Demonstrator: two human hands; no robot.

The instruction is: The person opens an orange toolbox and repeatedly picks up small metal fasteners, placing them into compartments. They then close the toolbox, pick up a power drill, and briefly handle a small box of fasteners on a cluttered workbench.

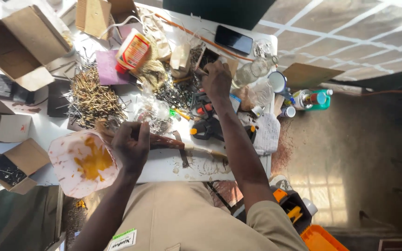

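Khaki trousers (187, 218) fill the bottom of the view, w/ a small label patch cut off by the lower edge.

L hand (131, 145) sits at the near edge of the white worktable (173, 171), fingers curled round the rim of a cut plastic container (82, 162), whitish w/ an orange-yellow smear inside. Grip closed on it; thumb side hidden behind the knuckles. Container overhangs the near edge.

R hand (217, 80) is stretched to the far side of the table, knuckles up, fingers bent down into the clutter beside a small dark box (207, 57). Fingertips hidden, so can't tell if it pinches anything or how far open it is.

Between the hands:
- brown wooden handle (166, 142) lying along the near edge, its tool end hard to make out
- black-and-orange clamp (206, 128), partly under the R forearm

Left half of the table:
- heap of brassy screws (93, 100)
- open cardboard boxes (12, 167) w/ dark nails at the left corner, contents barely readable
- glue bottle (132, 50), orange label, lying tilted near the far edge
- black phone (233, 40) at the far right corner

Right edge: glass jar (253, 69) and a green bottle (319, 99), crowded, details blurred. Orange toolbox (319, 238) on the floor, cut off by the frame.
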